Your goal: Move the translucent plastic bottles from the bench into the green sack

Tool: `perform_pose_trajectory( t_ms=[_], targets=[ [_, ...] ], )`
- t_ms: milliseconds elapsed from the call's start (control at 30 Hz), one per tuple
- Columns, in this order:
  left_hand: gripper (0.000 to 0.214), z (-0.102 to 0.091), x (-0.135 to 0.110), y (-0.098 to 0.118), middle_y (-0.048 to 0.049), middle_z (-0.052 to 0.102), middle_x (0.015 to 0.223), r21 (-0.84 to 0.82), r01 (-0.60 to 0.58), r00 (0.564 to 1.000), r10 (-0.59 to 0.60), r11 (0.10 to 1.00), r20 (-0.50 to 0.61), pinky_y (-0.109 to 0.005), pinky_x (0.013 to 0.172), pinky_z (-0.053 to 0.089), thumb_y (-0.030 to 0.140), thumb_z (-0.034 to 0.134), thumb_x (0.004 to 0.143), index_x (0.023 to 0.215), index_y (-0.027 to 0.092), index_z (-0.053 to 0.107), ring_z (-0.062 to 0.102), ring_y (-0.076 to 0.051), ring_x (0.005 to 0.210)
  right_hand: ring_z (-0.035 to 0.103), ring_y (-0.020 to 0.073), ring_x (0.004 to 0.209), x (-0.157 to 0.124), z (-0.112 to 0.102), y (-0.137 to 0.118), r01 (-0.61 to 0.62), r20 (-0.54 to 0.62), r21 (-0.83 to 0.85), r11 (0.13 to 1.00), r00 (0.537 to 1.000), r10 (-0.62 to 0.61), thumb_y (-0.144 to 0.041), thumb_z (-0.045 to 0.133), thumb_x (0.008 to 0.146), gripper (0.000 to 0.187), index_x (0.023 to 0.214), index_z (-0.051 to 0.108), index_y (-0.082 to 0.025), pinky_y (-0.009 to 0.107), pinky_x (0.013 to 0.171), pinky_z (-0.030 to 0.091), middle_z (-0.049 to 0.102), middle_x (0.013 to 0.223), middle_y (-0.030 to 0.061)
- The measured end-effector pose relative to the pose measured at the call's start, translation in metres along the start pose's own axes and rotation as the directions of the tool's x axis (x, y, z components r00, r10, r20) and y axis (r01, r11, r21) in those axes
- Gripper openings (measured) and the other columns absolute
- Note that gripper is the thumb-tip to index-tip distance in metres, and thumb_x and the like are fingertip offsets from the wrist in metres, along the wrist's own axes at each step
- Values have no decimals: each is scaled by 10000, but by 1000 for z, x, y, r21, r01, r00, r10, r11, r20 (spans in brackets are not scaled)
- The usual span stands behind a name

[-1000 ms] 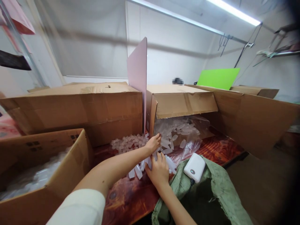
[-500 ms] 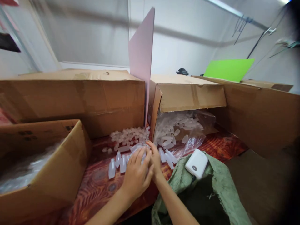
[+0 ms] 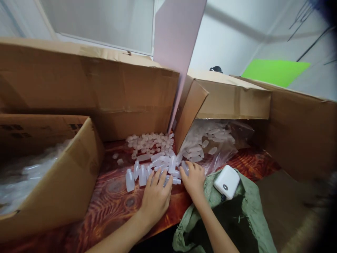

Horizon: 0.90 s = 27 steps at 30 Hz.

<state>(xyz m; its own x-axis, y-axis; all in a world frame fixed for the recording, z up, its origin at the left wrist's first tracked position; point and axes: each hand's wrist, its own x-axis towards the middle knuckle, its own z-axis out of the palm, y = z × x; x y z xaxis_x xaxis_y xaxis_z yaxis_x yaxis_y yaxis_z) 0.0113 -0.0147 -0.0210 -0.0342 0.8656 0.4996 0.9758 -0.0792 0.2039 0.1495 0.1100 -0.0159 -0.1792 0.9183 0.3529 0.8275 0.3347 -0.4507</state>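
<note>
Small translucent plastic bottles [image 3: 160, 162] lie in a loose heap on the red wood-grain table [image 3: 110, 203]. Several more, such as the bottle [image 3: 130, 180] at the left, form a rough row. My left hand [image 3: 157, 197] rests palm down at the heap's near edge, its fingers spread over a few bottles. To its right, my right hand [image 3: 194, 177] has its thumb and fingers around a bottle [image 3: 185, 168], partly hidden by the fingers. Behind the heap is a pile of small whitish caps [image 3: 151, 143].
An open carton [image 3: 71, 175] with clear plastic items stands at left. A tipped carton [image 3: 234, 100] spills bottles in a plastic bag [image 3: 218, 154]. A green sack [image 3: 255, 211] with a white device [image 3: 226, 182] sits at right. A pale upright board [image 3: 179, 38] stands behind.
My hands, close together over the bottles before, have moved apart. The right hand has shifted right to a bottle there, and more of the heap shows. The camera view has tilted down.
</note>
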Motion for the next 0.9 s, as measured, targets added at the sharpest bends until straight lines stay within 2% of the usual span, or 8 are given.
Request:
perform_pose_trajectory(
  t_ms=[100,233,400,533,600,700,833,900],
  targets=[
    [334,-1,-3,-1,-105,520,1377,-3,-11,1000,11,1000,20,-476,1133,258,210,530,889,1216,198,600,382,-307,1329,460,379,1117,-2,-3,4,-33,-39,24,999,999,34,-475,423,890,443,1072,653,-142,533,951,342,566,1198,198],
    [304,-4,-3,-2,-93,562,1320,5,-40,999,40,999,16,-465,1114,266,215,525,886,1178,189,605,423,-302,1287,545,321,1047,-15,-8,-1,56,2,145,988,998,-57,-517,400,903,455,1025,640,-151,482,981,367,635,1063,167],
    [415,-8,-4,-2,-111,544,1346,-42,-19,999,17,999,-42,-461,1122,224,305,542,874,1260,153,565,398,-306,1301,460,262,1268,-46,0,-29,124,83,359,925,983,-164,-444,397,945,419,1196,593,-172,443,1086,344,526,1344,137],
    [496,-11,-6,-1,-124,495,1405,-103,-42,996,34,994,-78,-461,1155,141,356,526,884,1333,147,522,342,-307,1350,440,217,1320,-50,9,-42,76,156,537,840,970,-188,-381,338,984,469,1398,436,-186,424,1090,384,452,1445,102],
    [544,-11,-4,0,-121,471,1431,-112,-23,997,15,993,-72,-454,1152,147,397,521,890,1382,168,481,346,-305,1352,485,204,1287,-48,11,-45,33,182,600,799,967,-176,-363,318,993,475,1428,398,-191,402,1061,427,479,1426,97],
    [569,-11,-1,-1,-123,416,1474,-59,-14,999,11,998,-47,-452,1130,188,402,505,910,1437,211,415,347,-314,1358,538,210,1230,-45,12,-45,-24,173,644,764,978,-115,-376,338,987,435,1348,485,-183,396,1043,440,566,1338,102],
    [552,-8,1,-1,-120,402,1484,11,20,1000,-20,1000,-24,-471,1117,210,342,486,927,1459,250,375,335,-325,1369,557,250,1168,-34,9,-43,-70,103,630,773,995,7,-443,405,953,400,1172,580,-158,440,1034,414,616,1232,133],
    [541,-7,1,-1,-119,400,1485,29,27,999,-27,999,-18,-476,1116,213,333,476,930,1456,252,378,322,-326,1378,566,263,1133,-29,8,-42,-80,94,620,780,995,28,-464,413,941,404,1123,596,-153,456,1015,416,633,1183,141]
  ],
)
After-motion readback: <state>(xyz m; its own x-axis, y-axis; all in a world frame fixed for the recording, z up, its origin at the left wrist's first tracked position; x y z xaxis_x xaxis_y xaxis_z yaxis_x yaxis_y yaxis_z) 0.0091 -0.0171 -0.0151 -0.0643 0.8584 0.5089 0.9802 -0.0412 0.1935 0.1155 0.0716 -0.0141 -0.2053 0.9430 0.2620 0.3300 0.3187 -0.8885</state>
